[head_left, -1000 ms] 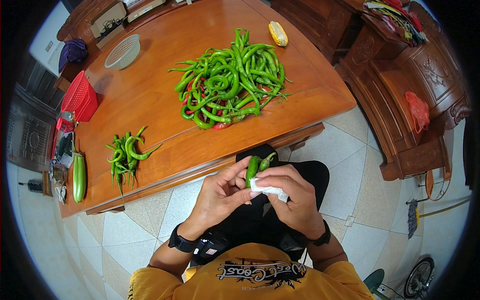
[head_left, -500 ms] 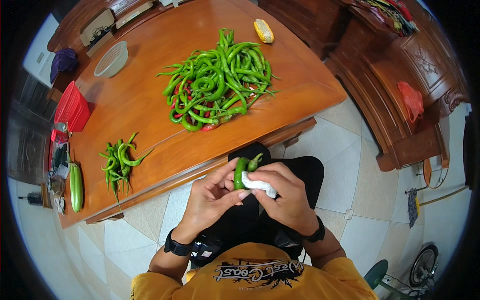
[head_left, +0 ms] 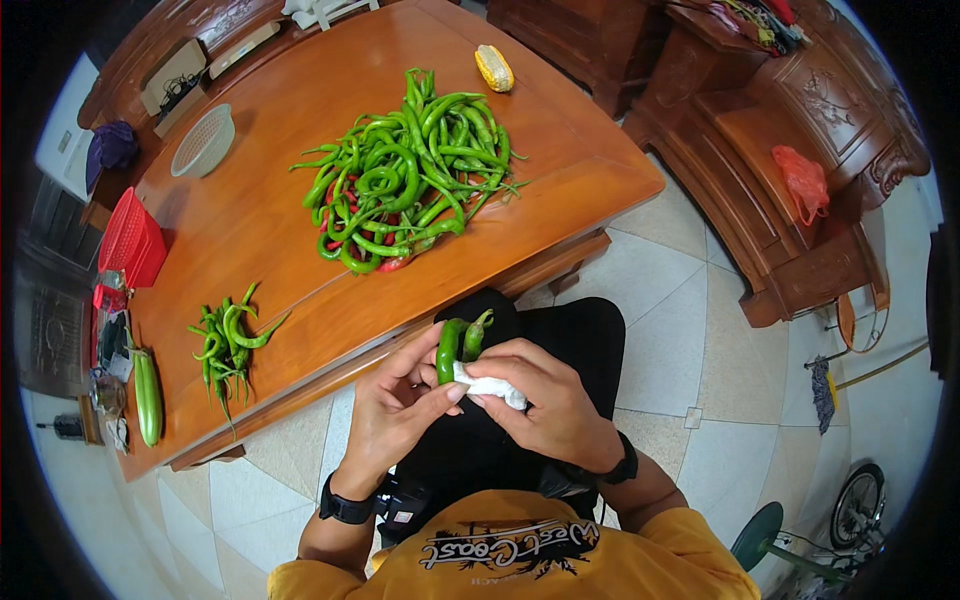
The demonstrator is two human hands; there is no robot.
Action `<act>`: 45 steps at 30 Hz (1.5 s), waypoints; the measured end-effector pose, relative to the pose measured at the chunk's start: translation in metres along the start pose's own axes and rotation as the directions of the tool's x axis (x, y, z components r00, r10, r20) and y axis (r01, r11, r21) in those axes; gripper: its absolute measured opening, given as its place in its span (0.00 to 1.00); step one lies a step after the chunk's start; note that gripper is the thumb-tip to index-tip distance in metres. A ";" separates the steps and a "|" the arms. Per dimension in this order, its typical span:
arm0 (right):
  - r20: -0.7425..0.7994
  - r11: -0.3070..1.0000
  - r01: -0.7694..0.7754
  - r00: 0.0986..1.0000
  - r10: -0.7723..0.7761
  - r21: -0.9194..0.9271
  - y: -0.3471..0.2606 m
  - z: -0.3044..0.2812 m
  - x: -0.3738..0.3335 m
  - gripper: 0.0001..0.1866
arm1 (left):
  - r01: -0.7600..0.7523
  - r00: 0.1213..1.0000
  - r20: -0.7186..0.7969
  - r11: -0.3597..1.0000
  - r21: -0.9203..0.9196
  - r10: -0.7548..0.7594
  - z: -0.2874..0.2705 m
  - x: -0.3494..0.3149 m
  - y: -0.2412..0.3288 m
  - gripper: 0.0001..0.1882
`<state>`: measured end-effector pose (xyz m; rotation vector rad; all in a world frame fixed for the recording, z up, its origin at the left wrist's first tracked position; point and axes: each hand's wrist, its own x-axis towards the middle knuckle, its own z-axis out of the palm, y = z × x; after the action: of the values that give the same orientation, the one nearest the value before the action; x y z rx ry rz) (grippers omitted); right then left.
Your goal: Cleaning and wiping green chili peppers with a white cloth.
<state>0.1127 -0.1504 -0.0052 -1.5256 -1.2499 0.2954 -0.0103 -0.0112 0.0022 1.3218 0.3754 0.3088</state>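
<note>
Above my lap, a curled green chili pepper (head_left: 451, 352) is gripped by my left hand (head_left: 405, 400), its fingers behind it and its thumb in front. My right hand (head_left: 535, 395) pinches a crumpled white cloth or tissue (head_left: 490, 384) and presses it against the pepper's lower part. The pepper's stem end points up and to the right; the cloth covers part of its bend. On the wooden table (head_left: 290, 250) ahead lies a large heap of long green peppers (head_left: 400, 170), with some red ones low in it. A smaller bunch of green peppers (head_left: 230, 340) lies to the left.
At the table's left end are a long green gourd-like vegetable (head_left: 148, 395) and a red basket (head_left: 135, 240). Farther back stands a pale oval basket (head_left: 203, 142). A partly bare corn cob (head_left: 494, 68) lies at the far edge. A carved wooden bench (head_left: 770, 220) with a red plastic bag stands right.
Both hands, with the pepper and cloth, have moved slightly left and down in the picture. The whole view has shifted a little too. The grip looks much the same.
</note>
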 end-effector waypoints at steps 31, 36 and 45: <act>-0.129 0.996 -0.067 0.990 0.058 -0.063 -0.028 -0.017 -0.008 0.18 | 0.042 0.991 0.128 0.997 -0.068 -0.033 0.011 0.004 0.018 0.28; -0.240 0.978 -0.003 0.970 -0.049 -0.209 -0.018 -0.016 -0.003 0.17 | 0.033 0.982 0.187 0.999 -0.029 -0.027 0.012 0.010 0.015 0.28; -0.095 0.992 -0.046 0.995 0.035 -0.120 -0.018 -0.017 -0.006 0.15 | 0.027 0.988 0.153 0.999 -0.023 -0.023 0.009 0.010 0.008 0.27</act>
<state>0.1128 -0.1675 0.0136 -1.6520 -1.1831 0.1750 0.0024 -0.0127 0.0111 1.3064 0.2584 0.1891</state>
